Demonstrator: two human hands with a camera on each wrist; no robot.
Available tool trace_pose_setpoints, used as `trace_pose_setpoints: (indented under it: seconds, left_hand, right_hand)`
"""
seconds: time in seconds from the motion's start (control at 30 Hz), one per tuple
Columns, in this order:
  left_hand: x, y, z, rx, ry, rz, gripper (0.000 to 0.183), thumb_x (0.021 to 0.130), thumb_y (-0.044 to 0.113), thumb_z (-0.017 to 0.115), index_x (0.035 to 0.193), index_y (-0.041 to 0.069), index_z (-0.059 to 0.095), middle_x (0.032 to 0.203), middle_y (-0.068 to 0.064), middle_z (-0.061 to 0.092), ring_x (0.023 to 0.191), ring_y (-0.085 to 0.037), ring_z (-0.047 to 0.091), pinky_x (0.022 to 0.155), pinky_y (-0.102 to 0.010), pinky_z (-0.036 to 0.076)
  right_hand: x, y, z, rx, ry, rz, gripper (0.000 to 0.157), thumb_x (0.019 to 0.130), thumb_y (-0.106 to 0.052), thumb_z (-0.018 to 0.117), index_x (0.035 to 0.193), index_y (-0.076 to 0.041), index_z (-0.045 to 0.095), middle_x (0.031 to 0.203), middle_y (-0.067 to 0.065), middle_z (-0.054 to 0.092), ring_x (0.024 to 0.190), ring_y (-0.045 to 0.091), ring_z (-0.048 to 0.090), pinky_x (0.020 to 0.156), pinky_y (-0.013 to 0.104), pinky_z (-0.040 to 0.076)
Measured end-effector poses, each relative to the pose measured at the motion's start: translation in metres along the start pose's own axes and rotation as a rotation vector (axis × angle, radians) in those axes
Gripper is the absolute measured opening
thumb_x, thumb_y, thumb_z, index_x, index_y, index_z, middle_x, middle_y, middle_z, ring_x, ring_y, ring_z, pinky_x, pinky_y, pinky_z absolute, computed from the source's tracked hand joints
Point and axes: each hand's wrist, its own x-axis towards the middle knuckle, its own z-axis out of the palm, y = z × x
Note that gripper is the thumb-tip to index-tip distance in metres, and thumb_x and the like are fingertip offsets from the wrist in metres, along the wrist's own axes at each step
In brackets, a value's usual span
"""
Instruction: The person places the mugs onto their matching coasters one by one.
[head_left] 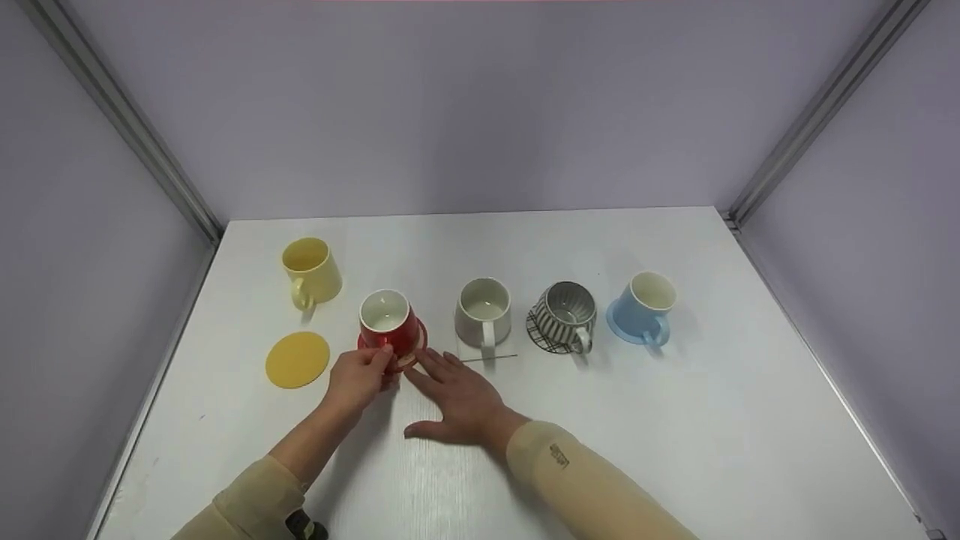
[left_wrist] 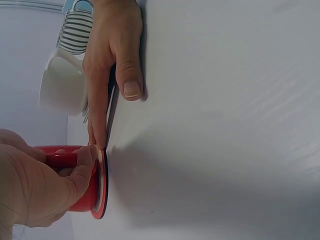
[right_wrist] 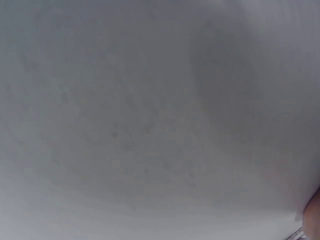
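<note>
A red mug (head_left: 402, 334) with a pale inside stands over a round red-rimmed coaster (head_left: 422, 341). My left hand (head_left: 358, 377) grips the mug's handle (left_wrist: 62, 160), thumb and fingers curled round it. Flat on the table, my right hand (head_left: 465, 397) has its fingers stretched out, their tips at the coaster's edge. Just beyond it stands a white mug (head_left: 469, 328) on a clear square coaster (head_left: 466, 350). In the right wrist view only a bit of the right hand (right_wrist: 312, 220) shows at the lower right corner.
At the left, a yellow mug (head_left: 322, 279) stands behind a round yellow coaster (head_left: 298, 360). To the right are a striped mug (head_left: 559, 322) on a black wire coaster (head_left: 536, 337) and a blue mug (head_left: 637, 315) on a blue coaster (head_left: 616, 326). Walls enclose the white table (head_left: 712, 442).
</note>
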Motion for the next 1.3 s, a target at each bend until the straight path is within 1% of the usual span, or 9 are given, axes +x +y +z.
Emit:
trace_pose_setpoints:
  seconds: [0.2,0.57,0.77,0.97,1.2,1.3]
  left_hand:
    - [-0.0005,0.0001,0.0033,-0.004,-0.009,0.024,0.036,0.113,0.024,0.055,0.102,-0.004,0.074,0.097,-0.018,0.072,0.089,-0.028,0.067,0.083,-0.031,0.062]
    - [-0.0009,-0.0012,0.0021,0.006,-0.013,0.022,0.037,0.113,0.026,0.054,0.102,-0.003,0.074,0.096,-0.017,0.072,0.089,-0.026,0.067,0.082,-0.031,0.061]
    - [-0.0022,-0.0014,0.0020,0.030,-0.012,0.041,0.038,0.113,0.026,0.053,0.098,-0.002,0.073,0.091,-0.015,0.070,0.085,-0.024,0.063,0.076,-0.029,0.057]
    - [-0.0035,-0.0026,0.0015,0.039,-0.007,0.036,0.038,0.113,0.027,0.054,0.098,-0.001,0.074,0.092,-0.015,0.071,0.087,-0.024,0.063,0.072,-0.026,0.054]
    - [-0.0007,-0.0047,0.0019,0.021,-0.002,0.052,0.037,0.112,0.024,0.055,0.096,-0.003,0.075,0.087,-0.014,0.070,0.081,-0.021,0.062,0.070,-0.025,0.055]
    - [0.0000,-0.0045,0.0015,0.041,0.001,0.051,0.038,0.113,0.025,0.054,0.096,-0.002,0.074,0.086,-0.012,0.069,0.080,-0.019,0.061,0.069,-0.025,0.051]
  right_hand:
    - [-0.0004,-0.0005,-0.0006,0.010,0.033,-0.015,0.099,0.097,-0.083,0.039,0.171,-0.019,0.024,0.177,0.007,0.016,0.162,0.021,0.016,0.131,0.039,0.016]
    - [-0.0008,-0.0005,-0.0003,0.002,0.026,-0.011,0.099,0.097,-0.084,0.038,0.171,-0.020,0.023,0.177,0.005,0.014,0.163,0.020,0.014,0.131,0.038,0.015]
    - [-0.0003,-0.0002,-0.0001,-0.008,0.028,-0.008,0.099,0.097,-0.085,0.036,0.171,-0.022,0.021,0.177,0.005,0.015,0.162,0.019,0.015,0.130,0.038,0.015]
    - [-0.0002,-0.0017,-0.0001,0.008,0.007,-0.005,0.099,0.097,-0.085,0.034,0.172,-0.022,0.018,0.178,0.005,0.012,0.163,0.019,0.012,0.131,0.037,0.013]
    - [-0.0009,-0.0022,-0.0015,0.023,0.017,-0.003,0.098,0.097,-0.084,0.037,0.171,-0.021,0.022,0.178,0.004,0.013,0.163,0.019,0.014,0.131,0.038,0.014]
    - [-0.0002,-0.0018,-0.0015,0.016,0.010,0.000,0.099,0.097,-0.085,0.036,0.171,-0.022,0.021,0.178,0.003,0.012,0.163,0.019,0.013,0.131,0.038,0.013]
